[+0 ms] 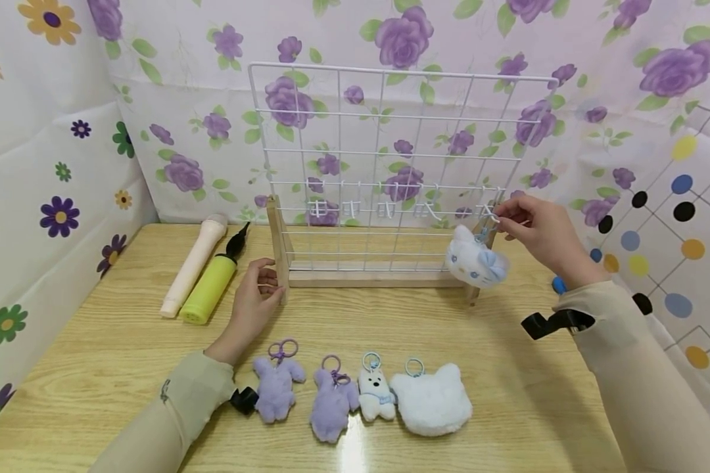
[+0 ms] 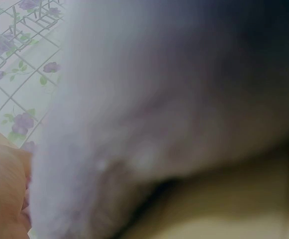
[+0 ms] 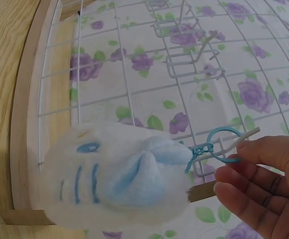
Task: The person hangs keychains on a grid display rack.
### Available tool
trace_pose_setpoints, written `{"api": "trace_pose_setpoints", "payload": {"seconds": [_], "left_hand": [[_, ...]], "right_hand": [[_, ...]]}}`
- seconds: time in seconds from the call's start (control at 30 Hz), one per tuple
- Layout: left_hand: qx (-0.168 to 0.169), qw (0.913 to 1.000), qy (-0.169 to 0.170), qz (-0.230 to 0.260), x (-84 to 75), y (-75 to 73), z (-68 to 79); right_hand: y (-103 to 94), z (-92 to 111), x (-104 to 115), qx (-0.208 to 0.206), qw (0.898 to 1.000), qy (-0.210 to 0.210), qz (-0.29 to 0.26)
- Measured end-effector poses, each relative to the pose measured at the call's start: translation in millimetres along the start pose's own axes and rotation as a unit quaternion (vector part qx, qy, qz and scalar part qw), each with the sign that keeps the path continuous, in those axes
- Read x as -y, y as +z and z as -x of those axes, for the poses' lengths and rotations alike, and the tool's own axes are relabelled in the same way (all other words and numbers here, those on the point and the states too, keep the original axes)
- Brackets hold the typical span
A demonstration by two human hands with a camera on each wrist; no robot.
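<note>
My right hand (image 1: 538,233) pinches the blue ring (image 3: 225,144) of a white cat-head plush keychain (image 1: 473,259) with a pale blue bow. The ring loops around the rightmost hook (image 3: 241,139), thumb and forefinger right at the hook's tip. My left hand (image 1: 254,295) holds the left wooden post (image 1: 278,240) of the white wire grid rack (image 1: 384,157) near its foot. Below it lie two purple plush keychains (image 1: 276,391) (image 1: 331,407), a small white bear keychain (image 1: 377,394) and a white cat-shaped plush (image 1: 432,402). A blurred pale mass (image 2: 134,124) fills most of the left wrist view.
Several white hooks (image 1: 352,209) hang in a row along the grid. A yellow-green hand pump (image 1: 210,289) and a cream tube-shaped thing (image 1: 192,269) lie left of the rack. Floral cloth (image 1: 183,131) stands behind the wooden table (image 1: 94,368); a dotted cloth (image 1: 674,263) is at the right.
</note>
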State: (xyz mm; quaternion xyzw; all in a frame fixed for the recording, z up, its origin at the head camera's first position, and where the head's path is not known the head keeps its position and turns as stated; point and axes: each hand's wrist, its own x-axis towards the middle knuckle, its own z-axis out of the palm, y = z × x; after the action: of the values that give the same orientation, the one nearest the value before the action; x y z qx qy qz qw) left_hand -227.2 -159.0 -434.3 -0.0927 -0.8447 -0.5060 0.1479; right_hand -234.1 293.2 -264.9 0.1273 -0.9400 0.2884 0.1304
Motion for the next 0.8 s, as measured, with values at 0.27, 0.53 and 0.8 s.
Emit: {"api": "trace_pose_setpoints", "payload": {"seconds": [0.27,0.53,0.8], "left_hand": [[0.004,0.9999,-0.002,0.01,0.4,-0.4,-0.4],[0.003,1.0,0.002,0.007,-0.1,-0.1,-0.7],[0.006,0.9999,-0.007,0.006,-0.2,-0.3,-0.4]], "right_hand": [[-9.3,5.8,3.0,-0.008,1.0,0.004,-0.002],[-24.7,14.3,12.1,-0.054,0.998,0.005,0.02],[-29.6,25.5,20.4,-0.066,0.998,-0.013,0.017]]}}
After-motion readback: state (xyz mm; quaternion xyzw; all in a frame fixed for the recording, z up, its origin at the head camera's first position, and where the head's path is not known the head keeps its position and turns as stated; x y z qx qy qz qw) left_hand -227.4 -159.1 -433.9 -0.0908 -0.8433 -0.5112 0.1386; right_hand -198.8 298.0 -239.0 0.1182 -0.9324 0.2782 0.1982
